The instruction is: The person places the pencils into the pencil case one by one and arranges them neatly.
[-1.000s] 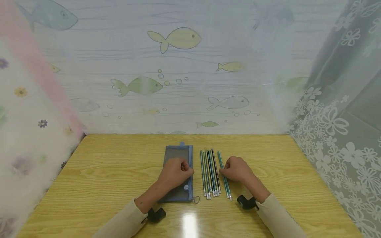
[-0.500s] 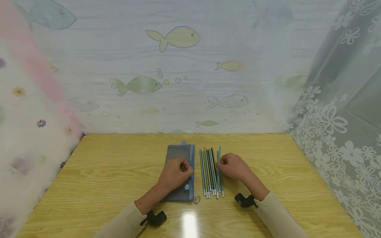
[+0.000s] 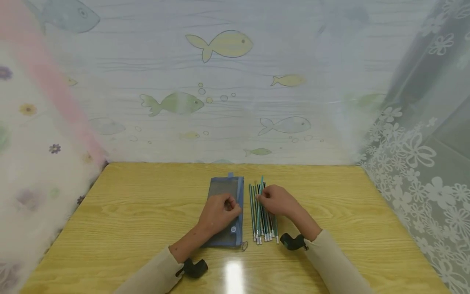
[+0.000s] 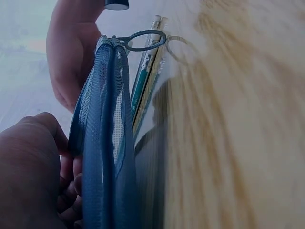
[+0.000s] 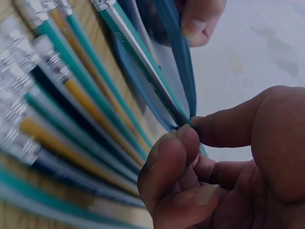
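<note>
Broadly, a yellow wood-grain bench (image 3: 128, 204) fills the lower part of the head view, glossy enough to throw back a white patch of light (image 3: 234, 277) near the person. Behind it rises a pale hanging (image 3: 235, 94) printed with yellow, green and grey-blue fish, bubbles and wavy lines. On the left is a white flowered cloth (image 3: 29, 171) with a pink band along its edge; on the right, a grey surface shows behind sheer material patterned with white flowers (image 3: 415, 151).

Near the middle of the bench lies a blue-grey mesh zip pouch (image 3: 223, 185), a metal ring (image 3: 244, 246) at its near right corner. Just to its right, slim pencils (image 5: 71, 114) in teal, yellow and navy lie side by side, their white erasers toward the person. The left hand (image 3: 216, 214) pinches the pouch's zipped edge. The right hand (image 3: 277, 200) is narrowed, thumb and fingers gripping a teal pencil with pale and dark stripes (image 5: 144, 67) above the others. Both arms wear beige sleeves (image 3: 150, 271).
</note>
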`<state>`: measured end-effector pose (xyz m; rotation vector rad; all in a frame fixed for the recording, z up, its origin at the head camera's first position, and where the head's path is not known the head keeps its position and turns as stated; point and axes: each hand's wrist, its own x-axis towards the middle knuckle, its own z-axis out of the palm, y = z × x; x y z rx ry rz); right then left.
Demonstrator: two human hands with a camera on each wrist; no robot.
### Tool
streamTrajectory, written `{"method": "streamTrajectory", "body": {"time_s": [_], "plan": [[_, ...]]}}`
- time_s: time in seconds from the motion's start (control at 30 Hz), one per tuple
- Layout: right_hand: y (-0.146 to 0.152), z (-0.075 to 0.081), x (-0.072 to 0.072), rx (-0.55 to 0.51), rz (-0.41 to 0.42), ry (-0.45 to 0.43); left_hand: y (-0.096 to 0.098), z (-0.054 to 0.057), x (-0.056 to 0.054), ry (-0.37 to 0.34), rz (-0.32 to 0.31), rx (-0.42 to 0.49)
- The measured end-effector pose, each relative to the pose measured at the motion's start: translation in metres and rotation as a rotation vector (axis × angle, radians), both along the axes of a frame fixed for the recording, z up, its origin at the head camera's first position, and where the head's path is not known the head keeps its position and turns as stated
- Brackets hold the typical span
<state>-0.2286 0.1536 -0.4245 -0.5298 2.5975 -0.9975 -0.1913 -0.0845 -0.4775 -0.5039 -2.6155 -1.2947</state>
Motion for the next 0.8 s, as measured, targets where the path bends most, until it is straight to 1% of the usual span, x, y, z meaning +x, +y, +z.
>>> {"method": "streamTrajectory", "body": {"time_s": [0.2, 0.37, 0.57, 0.8], "plan": [[-0.015, -0.001, -0.008, -0.037, 0.021, -0.018, 0.0, 0.0, 0.0, -0.004, -0.003, 0.011], [-0.028, -0.001, -0.011, -0.083, 0.019, -0.046, 0.0, 0.0, 0.0, 0.01, -0.002, 0.022], [-0.038, -0.009, -0.015, -0.119, 0.013, -0.057, 0.0, 0.001, 0.0, 0.005, 0.002, 0.073], [-0.042, -0.016, -0.015, -0.12, 0.001, -0.052, 0.002, 0.001, 0.001, -0.001, 0.013, 0.106]]}}
